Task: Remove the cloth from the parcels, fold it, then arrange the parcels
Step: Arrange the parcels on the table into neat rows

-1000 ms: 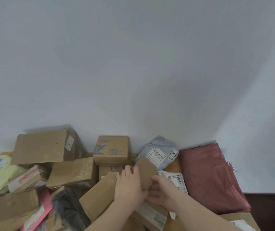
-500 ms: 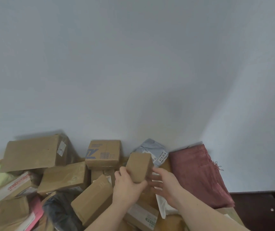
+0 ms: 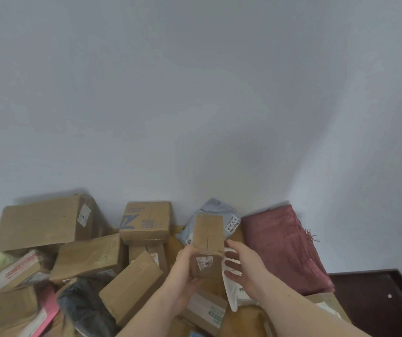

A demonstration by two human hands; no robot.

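Your left hand (image 3: 183, 271) is gripping the small stiff brown cardboard box (image 3: 207, 242) low, likely light; your right hand (image 3: 246, 268) is hovering open-fingered beside it.

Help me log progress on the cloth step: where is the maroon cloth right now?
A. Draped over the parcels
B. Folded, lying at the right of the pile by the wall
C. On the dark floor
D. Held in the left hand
B: the maroon cloth lies folded against the wall, right of the parcels, while the left hand holds a small cardboard box and the right hand is open beside it.
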